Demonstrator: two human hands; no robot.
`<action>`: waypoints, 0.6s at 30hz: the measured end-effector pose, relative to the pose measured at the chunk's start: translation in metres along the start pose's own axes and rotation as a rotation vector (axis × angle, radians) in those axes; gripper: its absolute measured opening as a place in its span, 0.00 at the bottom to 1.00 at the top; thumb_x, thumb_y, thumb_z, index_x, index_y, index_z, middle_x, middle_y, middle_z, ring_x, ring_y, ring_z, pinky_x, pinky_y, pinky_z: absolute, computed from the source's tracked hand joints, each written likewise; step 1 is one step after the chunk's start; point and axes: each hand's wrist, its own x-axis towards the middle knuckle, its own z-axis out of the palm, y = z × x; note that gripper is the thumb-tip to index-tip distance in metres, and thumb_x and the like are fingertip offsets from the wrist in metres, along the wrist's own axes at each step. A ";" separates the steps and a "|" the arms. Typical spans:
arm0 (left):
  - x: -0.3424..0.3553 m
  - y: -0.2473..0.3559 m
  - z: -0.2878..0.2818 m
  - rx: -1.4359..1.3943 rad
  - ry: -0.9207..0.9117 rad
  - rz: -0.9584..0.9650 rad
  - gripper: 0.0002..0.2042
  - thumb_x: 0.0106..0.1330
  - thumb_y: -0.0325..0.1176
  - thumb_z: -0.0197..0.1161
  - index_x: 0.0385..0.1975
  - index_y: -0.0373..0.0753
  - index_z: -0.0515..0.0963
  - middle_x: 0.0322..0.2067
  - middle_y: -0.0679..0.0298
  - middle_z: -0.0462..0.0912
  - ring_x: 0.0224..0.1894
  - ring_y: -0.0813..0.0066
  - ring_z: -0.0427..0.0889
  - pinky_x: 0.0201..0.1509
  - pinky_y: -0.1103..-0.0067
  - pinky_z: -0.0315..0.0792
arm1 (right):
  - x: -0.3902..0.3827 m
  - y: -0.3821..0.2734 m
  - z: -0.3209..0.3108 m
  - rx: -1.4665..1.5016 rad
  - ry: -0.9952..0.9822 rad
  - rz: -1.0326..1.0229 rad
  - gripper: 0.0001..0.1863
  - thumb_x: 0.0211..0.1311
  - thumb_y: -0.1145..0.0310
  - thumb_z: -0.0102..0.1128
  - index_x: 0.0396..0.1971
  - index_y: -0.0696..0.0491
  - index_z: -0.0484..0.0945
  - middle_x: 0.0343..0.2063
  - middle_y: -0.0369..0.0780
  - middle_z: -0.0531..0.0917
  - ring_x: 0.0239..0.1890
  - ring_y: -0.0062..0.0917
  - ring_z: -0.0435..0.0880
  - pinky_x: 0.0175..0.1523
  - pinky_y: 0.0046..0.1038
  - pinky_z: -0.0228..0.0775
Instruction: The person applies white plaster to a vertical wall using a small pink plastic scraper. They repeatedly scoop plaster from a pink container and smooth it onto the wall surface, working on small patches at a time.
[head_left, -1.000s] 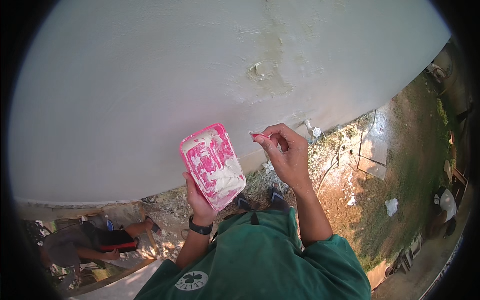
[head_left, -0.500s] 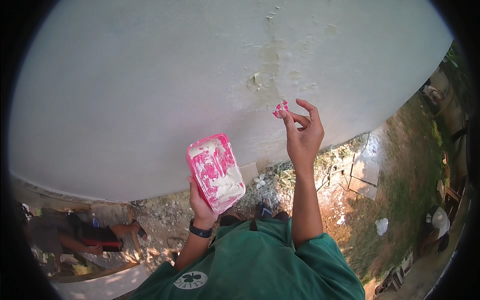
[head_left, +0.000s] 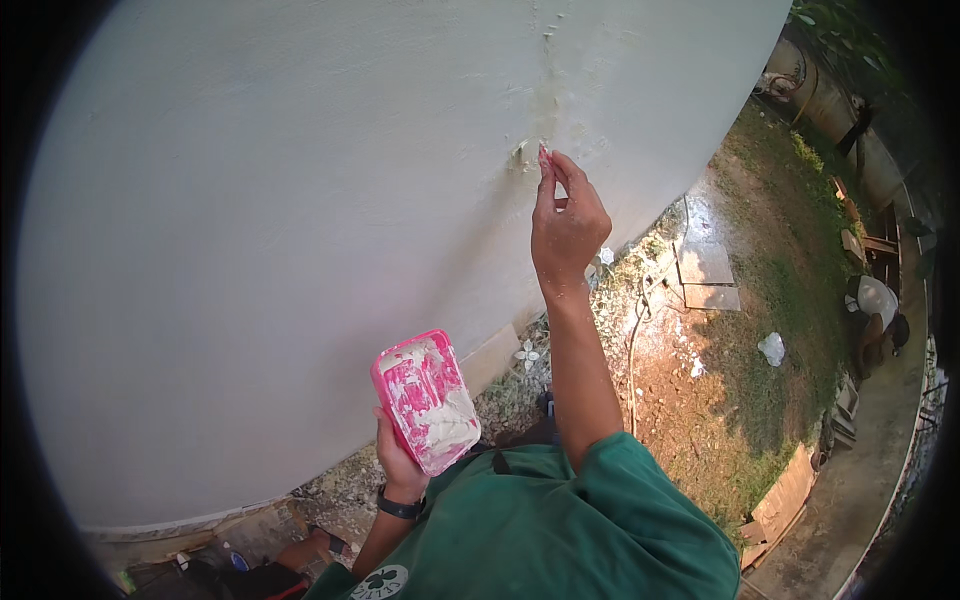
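Note:
My left hand (head_left: 397, 462) grips a pink plastic tub (head_left: 407, 385) smeared with white paste, held low in front of my green shirt. Raised above it, my right hand (head_left: 570, 222) pinches a small pink scraper (head_left: 545, 160) with paste on it. The scraper is at a rough, putty-smeared patch (head_left: 520, 155) on the pale grey wall (head_left: 250, 250); whether it presses on the surface I cannot tell for sure.
A crouching person (head_left: 878, 305) is at the far right. Another person's leg (head_left: 300, 553) shows at the lower left. Flat boards (head_left: 708, 265), a hose (head_left: 632, 370), a white bag (head_left: 771, 348) and wood scraps (head_left: 880, 245) lie on the dirt and grass below.
My right hand has risen along the wall to the rough patch with the scraper. The tub sits lower in the view, and the view has swung so more ground shows at the right.

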 end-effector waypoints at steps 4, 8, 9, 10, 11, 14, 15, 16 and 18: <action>0.002 0.008 0.009 0.022 -0.017 -0.072 0.30 0.83 0.57 0.40 0.66 0.35 0.69 0.59 0.56 0.80 0.58 0.64 0.83 0.64 0.65 0.77 | 0.010 0.018 0.018 -0.202 0.124 -0.121 0.09 0.65 0.72 0.71 0.44 0.49 0.90 0.34 0.38 0.92 0.35 0.28 0.91 0.33 0.26 0.81; 0.000 0.017 0.039 0.070 -0.064 -0.084 0.30 0.83 0.56 0.41 0.65 0.35 0.70 0.58 0.56 0.81 0.58 0.65 0.83 0.64 0.65 0.78 | 0.023 0.032 0.011 -0.261 0.072 -0.141 0.10 0.64 0.72 0.70 0.44 0.46 0.90 0.33 0.35 0.91 0.36 0.26 0.91 0.34 0.25 0.80; -0.001 0.017 0.043 0.051 -0.062 -0.106 0.30 0.83 0.56 0.41 0.65 0.35 0.70 0.58 0.56 0.81 0.57 0.65 0.84 0.63 0.66 0.78 | 0.022 0.034 0.005 -0.287 0.038 -0.141 0.11 0.64 0.73 0.70 0.45 0.46 0.89 0.33 0.34 0.91 0.37 0.26 0.91 0.32 0.25 0.80; -0.003 0.019 0.050 0.045 -0.078 -0.110 0.29 0.83 0.56 0.41 0.65 0.35 0.70 0.58 0.56 0.81 0.57 0.65 0.84 0.63 0.66 0.78 | 0.022 0.033 -0.002 -0.288 0.041 -0.186 0.10 0.64 0.72 0.69 0.45 0.47 0.89 0.33 0.34 0.91 0.37 0.26 0.91 0.33 0.27 0.80; -0.006 0.019 0.052 0.034 -0.117 -0.111 0.29 0.83 0.56 0.41 0.65 0.35 0.70 0.58 0.57 0.81 0.57 0.65 0.84 0.63 0.66 0.78 | 0.020 0.033 -0.011 -0.278 0.023 -0.157 0.10 0.64 0.71 0.69 0.45 0.47 0.89 0.32 0.35 0.90 0.36 0.28 0.91 0.33 0.28 0.80; -0.012 0.024 0.056 0.053 -0.051 -0.146 0.29 0.83 0.56 0.41 0.65 0.35 0.70 0.58 0.57 0.81 0.57 0.65 0.83 0.63 0.66 0.78 | 0.024 0.030 -0.032 -0.260 0.006 -0.032 0.09 0.65 0.70 0.70 0.44 0.48 0.91 0.31 0.39 0.91 0.30 0.29 0.90 0.34 0.29 0.79; -0.013 0.025 0.055 0.027 -0.076 -0.151 0.29 0.83 0.56 0.41 0.65 0.35 0.70 0.58 0.57 0.81 0.58 0.65 0.83 0.64 0.66 0.78 | 0.030 0.030 -0.036 -0.246 0.017 0.044 0.08 0.66 0.69 0.70 0.43 0.48 0.91 0.32 0.40 0.91 0.28 0.28 0.90 0.35 0.28 0.79; -0.015 0.024 0.054 0.016 -0.071 -0.157 0.29 0.84 0.56 0.41 0.65 0.35 0.70 0.58 0.57 0.81 0.58 0.65 0.83 0.64 0.66 0.77 | 0.038 0.031 -0.039 -0.234 0.026 0.115 0.08 0.67 0.68 0.70 0.43 0.49 0.92 0.34 0.41 0.92 0.25 0.27 0.90 0.35 0.27 0.80; -0.015 0.023 0.051 0.012 -0.075 -0.158 0.29 0.84 0.56 0.41 0.65 0.35 0.70 0.59 0.56 0.80 0.58 0.65 0.83 0.64 0.65 0.77 | 0.059 0.035 -0.041 -0.244 0.042 0.145 0.08 0.67 0.68 0.68 0.43 0.48 0.92 0.28 0.42 0.90 0.26 0.32 0.89 0.33 0.30 0.77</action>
